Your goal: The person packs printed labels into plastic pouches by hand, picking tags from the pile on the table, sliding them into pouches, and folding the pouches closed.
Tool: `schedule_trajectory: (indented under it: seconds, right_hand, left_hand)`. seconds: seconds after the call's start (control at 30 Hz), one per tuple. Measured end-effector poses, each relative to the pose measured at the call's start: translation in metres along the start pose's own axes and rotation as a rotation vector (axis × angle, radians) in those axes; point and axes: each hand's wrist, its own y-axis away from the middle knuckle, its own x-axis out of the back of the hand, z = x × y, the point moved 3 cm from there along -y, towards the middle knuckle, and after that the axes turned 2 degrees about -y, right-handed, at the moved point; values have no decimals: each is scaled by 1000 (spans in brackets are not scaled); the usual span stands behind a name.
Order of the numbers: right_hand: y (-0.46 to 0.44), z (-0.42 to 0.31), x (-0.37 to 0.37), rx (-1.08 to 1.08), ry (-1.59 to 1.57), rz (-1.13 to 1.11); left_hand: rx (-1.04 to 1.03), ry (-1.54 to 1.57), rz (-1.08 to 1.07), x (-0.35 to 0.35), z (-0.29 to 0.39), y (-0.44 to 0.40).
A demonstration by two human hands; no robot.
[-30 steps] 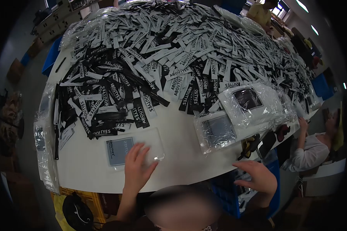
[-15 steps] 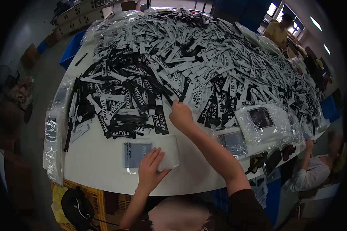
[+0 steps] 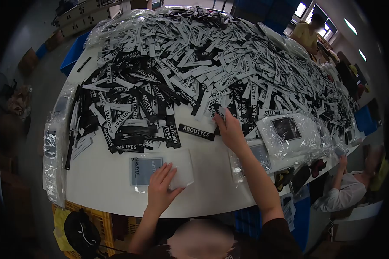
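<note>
My left hand (image 3: 161, 184) lies flat, fingers stretched out, on a clear plastic bag (image 3: 184, 166) with a grey-blue printed panel reading ABOUTYES. My right hand (image 3: 230, 131) is at the near edge of a big heap of labels (image 3: 242, 64), its thumb and fingers closing on a white label (image 3: 212, 107) there; the fingertips are slightly blurred. Just left of that hand, a black ABOUTYES label (image 3: 196, 132) lies apart from the heap, flat on the white table (image 3: 108, 190).
Stacked clear bags (image 3: 285, 134) stand at the right, others (image 3: 55, 159) along the left edge. Blue bins (image 3: 75, 54) flank the table. A yellow crate (image 3: 97, 220) and black bag (image 3: 82, 231) are below. Co-workers (image 3: 304, 36) are at the far right and near right (image 3: 348, 192).
My right hand has moved right along the heap's edge. A black label now lies alone on the table near where it was. My left hand stays on the bag.
</note>
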Motion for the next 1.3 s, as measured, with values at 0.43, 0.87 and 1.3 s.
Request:
schedule_trajectory:
  seconds: [0.43,0.87,1.3]
  right_hand:
    - [177,-18,-20,-38,-730,398]
    - [178,-27,-35,-188,-407,27]
    - [174,-78,-57,-103,-584,-403]
  left_hand:
    - [40,377,-164,19,-8,0]
    - [-43,132,-59,4,61,32]
    - [521,911,47,25,34,53]
